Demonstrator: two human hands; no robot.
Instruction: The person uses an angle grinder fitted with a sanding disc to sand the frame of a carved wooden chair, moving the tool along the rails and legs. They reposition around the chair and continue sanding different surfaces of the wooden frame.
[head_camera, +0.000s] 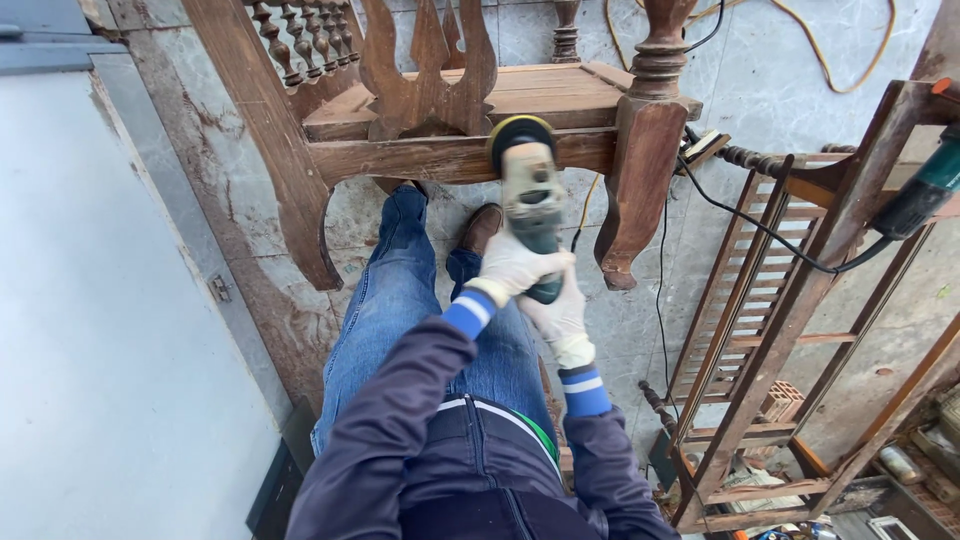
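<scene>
The setting is a workshop with a pale, stained tile floor; a yellow cable loops across it at the top, and a grey-white panel fills the left side.

A brown carved wooden furniture frame with turned spindles and a curved leg stands ahead of the person. To the right leans a brown slatted wooden rack, with a green power tool resting on its upper end.

Both hands wear pale work gloves and grip a dusty, grey-green handheld disc sander. The left hand wraps the rear of the tool body from above, fingers closed around it. The right hand supports the same rear end from below, fingers closed on the handle.

The sander's long axis runs away from the person, nearly vertical in the view. Its head points forward, toward the furniture. The round yellow-and-black sanding pad touches the front horizontal rail of the frame, between the carved back splat and the turned corner post. A black power cord trails off to the right.
</scene>
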